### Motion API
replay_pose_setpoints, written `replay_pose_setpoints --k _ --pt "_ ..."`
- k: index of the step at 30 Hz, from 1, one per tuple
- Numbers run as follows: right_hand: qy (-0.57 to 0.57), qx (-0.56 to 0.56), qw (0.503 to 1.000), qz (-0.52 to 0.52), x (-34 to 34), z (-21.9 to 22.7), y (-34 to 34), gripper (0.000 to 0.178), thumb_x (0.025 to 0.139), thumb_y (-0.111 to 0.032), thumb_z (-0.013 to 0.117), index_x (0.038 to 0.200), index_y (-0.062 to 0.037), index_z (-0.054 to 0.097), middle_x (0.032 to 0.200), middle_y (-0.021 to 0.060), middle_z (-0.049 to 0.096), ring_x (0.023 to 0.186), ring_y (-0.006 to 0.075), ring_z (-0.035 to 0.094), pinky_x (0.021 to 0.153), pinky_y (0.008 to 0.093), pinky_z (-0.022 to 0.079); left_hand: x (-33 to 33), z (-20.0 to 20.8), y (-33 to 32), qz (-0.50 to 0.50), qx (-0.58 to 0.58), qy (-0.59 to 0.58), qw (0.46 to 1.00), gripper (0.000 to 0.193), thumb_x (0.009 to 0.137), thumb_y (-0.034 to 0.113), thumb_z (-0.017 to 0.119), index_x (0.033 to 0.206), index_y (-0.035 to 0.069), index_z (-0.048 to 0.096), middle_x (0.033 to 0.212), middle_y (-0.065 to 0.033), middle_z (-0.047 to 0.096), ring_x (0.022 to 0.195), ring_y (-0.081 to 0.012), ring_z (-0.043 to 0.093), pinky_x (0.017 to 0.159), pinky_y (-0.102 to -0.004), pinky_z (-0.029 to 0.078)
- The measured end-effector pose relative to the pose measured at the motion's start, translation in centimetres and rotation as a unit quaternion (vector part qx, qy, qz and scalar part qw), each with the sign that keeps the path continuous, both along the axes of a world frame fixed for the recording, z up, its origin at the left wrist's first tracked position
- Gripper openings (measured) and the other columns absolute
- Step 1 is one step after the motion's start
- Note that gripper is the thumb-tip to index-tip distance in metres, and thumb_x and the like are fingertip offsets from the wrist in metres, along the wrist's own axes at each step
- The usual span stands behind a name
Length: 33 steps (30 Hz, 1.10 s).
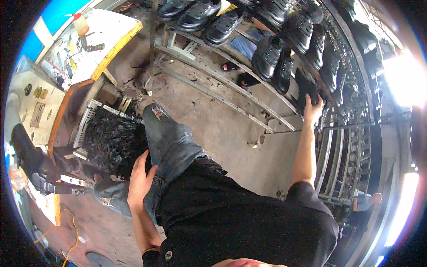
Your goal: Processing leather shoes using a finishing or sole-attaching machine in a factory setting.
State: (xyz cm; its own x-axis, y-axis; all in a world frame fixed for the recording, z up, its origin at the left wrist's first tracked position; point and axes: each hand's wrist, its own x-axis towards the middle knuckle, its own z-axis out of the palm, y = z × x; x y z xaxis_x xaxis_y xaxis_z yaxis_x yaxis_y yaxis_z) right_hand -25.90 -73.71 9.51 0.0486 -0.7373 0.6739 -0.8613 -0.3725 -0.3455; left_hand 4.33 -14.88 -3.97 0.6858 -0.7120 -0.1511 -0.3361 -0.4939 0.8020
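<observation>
My right hand [314,110] reaches out to the shoe rack at the right, its fingers closed around the near end of a black shoe [305,84]. Part of that shoe is lost in shadow and among its neighbours. More black lace-up shoes, such as one black shoe [266,58] and another black shoe [283,74], stand on the same rack to the left of this hand. Beside my bent knee, my left hand [141,180] is open and holds nothing, with fingers stretched and thumb apart.
The metal shoe rack [231,75] runs across the far side and curves down the right. At the left stands a worktable [109,33] with a bottle and tools. A white crate [82,129] full of dark scraps sits below it. A machine [44,173] is nearest left.
</observation>
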Motion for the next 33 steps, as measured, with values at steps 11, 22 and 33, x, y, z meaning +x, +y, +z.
replay_pose_setpoints --k 11,22,33 --pt "-0.167 0.066 0.814 0.552 13.2 6.9 24.1 0.076 0.079 -0.041 0.087 0.131 0.0037 0.056 0.123 0.0173 0.065 0.112 0.0314 0.063 0.102 0.044 0.049 -0.3 1.0 -2.0 0.051 -0.2 0.272 0.94 0.079 0.086 0.019 0.081 0.154 0.015 0.039 0.152 -0.0112 0.048 0.136 -0.0276 0.049 0.11 -0.0406 0.042" --pt "-0.291 0.701 0.263 0.596 28.9 -9.4 28.1 0.089 0.083 -0.029 0.082 0.154 -0.0056 0.033 0.146 0.0141 0.049 0.137 0.0304 0.046 0.116 0.0482 0.036 -1.7 6.2 4.0 0.296 -0.525 0.239 0.761 0.107 0.08 -0.004 0.081 0.162 0.01 0.014 0.156 -0.0096 0.038 0.136 -0.0218 0.048 0.112 -0.0368 0.04" --pt "-0.249 0.653 0.341 0.629 33.3 -7.1 26.6 0.103 0.072 -0.025 0.089 0.152 0.0019 0.031 0.141 0.017 0.054 0.128 0.0291 0.056 0.111 0.0431 0.044 -0.7 8.6 3.7 0.309 -0.456 0.122 0.826 0.113 0.072 -0.008 0.086 0.161 0.004 0.017 0.164 -0.0094 0.026 0.131 -0.0195 0.051 0.099 -0.0342 0.052"
